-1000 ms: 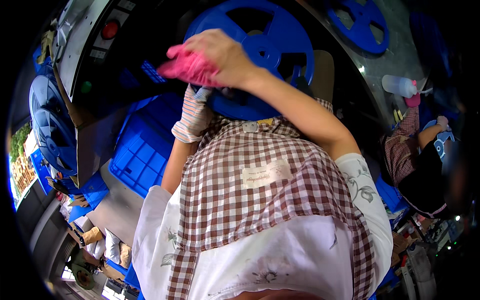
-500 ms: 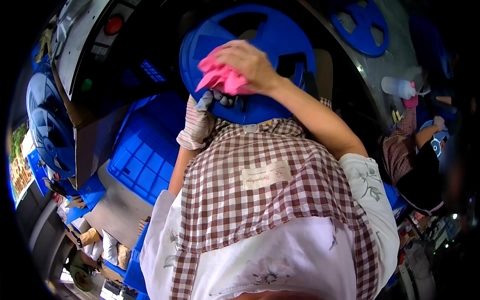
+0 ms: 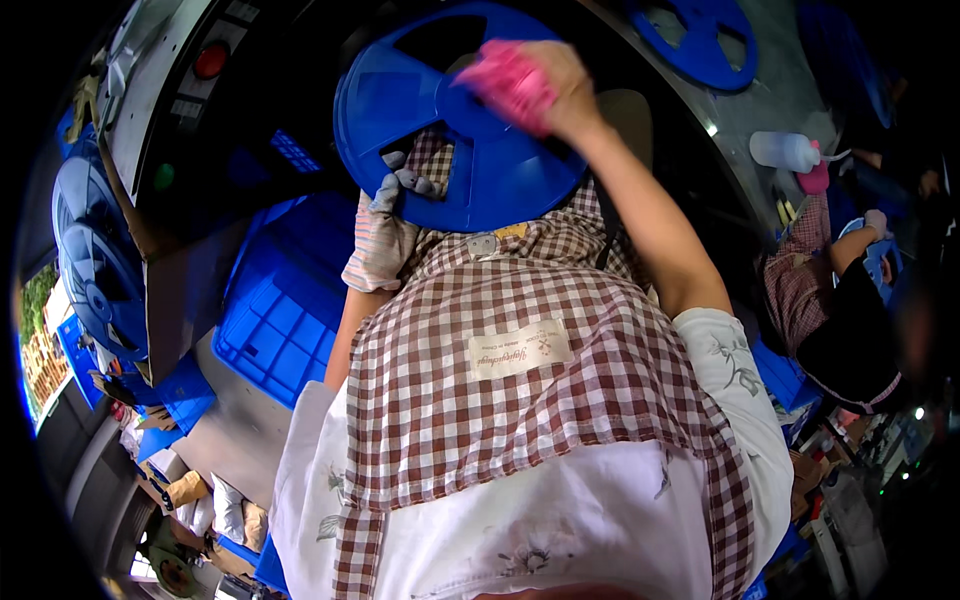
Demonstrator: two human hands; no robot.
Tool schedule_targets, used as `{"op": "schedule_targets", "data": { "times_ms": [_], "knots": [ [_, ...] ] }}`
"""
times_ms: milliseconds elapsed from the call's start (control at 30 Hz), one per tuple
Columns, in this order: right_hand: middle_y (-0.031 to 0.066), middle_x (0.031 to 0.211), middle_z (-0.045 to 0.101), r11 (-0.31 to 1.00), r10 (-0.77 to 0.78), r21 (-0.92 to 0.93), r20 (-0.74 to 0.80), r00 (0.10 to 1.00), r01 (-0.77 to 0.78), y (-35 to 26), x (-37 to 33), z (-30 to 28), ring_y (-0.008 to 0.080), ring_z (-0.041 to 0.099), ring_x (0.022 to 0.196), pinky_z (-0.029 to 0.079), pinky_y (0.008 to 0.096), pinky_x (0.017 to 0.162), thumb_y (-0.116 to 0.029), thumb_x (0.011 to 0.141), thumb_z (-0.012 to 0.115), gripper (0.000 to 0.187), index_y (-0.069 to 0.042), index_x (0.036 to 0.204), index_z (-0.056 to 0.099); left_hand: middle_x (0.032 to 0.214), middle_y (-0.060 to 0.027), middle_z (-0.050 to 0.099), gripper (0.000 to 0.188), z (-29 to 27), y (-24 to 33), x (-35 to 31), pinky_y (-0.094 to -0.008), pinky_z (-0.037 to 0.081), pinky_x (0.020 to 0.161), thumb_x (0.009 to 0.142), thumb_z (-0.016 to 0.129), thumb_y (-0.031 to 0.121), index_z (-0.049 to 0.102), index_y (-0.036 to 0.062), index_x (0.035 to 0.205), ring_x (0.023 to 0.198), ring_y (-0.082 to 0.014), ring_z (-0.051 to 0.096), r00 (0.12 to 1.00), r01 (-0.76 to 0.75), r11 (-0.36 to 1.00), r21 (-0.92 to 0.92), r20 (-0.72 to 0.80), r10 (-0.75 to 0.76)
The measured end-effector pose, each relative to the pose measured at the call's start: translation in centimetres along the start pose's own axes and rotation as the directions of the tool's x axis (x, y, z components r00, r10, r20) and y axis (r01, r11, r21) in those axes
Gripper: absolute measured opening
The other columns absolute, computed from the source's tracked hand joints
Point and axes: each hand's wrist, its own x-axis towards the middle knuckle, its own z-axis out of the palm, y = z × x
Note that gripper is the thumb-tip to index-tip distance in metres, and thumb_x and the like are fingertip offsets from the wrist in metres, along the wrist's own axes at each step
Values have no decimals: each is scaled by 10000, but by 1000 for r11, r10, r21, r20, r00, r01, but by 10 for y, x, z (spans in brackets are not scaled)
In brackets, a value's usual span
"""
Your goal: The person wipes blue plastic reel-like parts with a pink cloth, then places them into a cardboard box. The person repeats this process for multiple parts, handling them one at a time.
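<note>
A round blue plastic reel (image 3: pixel 500 185) with wide cut-out windows rests tilted at my lap, against the checked apron. My left hand (image 3: pixel 383 235), in a striped knit glove with grey fingertips, grips the reel's lower left rim, its fingers showing through a window. Bare and slightly blurred, my right hand (image 3: pixel 565 90) is closed around a crumpled pink cloth (image 3: pixel 508 85). The cloth is over the upper right part of the reel, near its hub; whether it presses on the surface is hard to tell.
Blue crates (image 3: pixel 275 330) stand at my left beside a cardboard box (image 3: pixel 185 290) and stacked blue reels (image 3: pixel 95 260). On the grey table at right lie another blue reel (image 3: pixel 735 70) and a squeeze bottle (image 3: pixel 783 151). A co-worker (image 3: pixel 830 290) handles a blue piece farther right.
My right hand has moved up and to the right with the pink cloth, from the reel's left side. The reel has shifted slightly left and turned, my left hand still on its rim.
</note>
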Motion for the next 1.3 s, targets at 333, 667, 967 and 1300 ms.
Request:
{"op": "schedule_targets", "data": {
  "times_ms": [333,667,967,1300],
  "knots": [
    [21,1037,675,949,-226,270,230,946,161,-125,-55,1,222,588,1086,520,366,878,-177,756,693,141,-168,896,675,1132,-90,579,279,-15,-6,20,-501,434,1047,956,560,156,523,48,1210,1208,-324,509,946,8,966,-257,-311,-90],
    [61,994,656,977,150,-136,-121,981,-167,11,-48,-16,273,597,978,467,393,901,-108,682,744,361,-114,1024,628,1299,-131,495,338,11,-1,11,-491,457,1027,959,557,175,493,37,1261,1234,-342,479,966,-46,993,-113,-258,16],
    [33,1097,646,885,-78,456,346,935,-95,-145,-19,16,277,579,1091,489,379,922,-130,705,729,374,-171,1070,657,1247,-130,571,327,-16,3,7,-463,360,1093,1013,390,288,520,82,1232,1239,-302,492,992,126,907,-402,46,-118],
    [211,1139,632,-323,684,835,532,499,-446,45,-86,-105,305,675,874,568,350,719,-434,970,463,491,-56,1278,515,1037,-41,650,321,-56,12,24,-340,563,806,965,554,290,568,71,1199,908,-190,646,990,69,962,-262,-102,-99]
  ]
}}
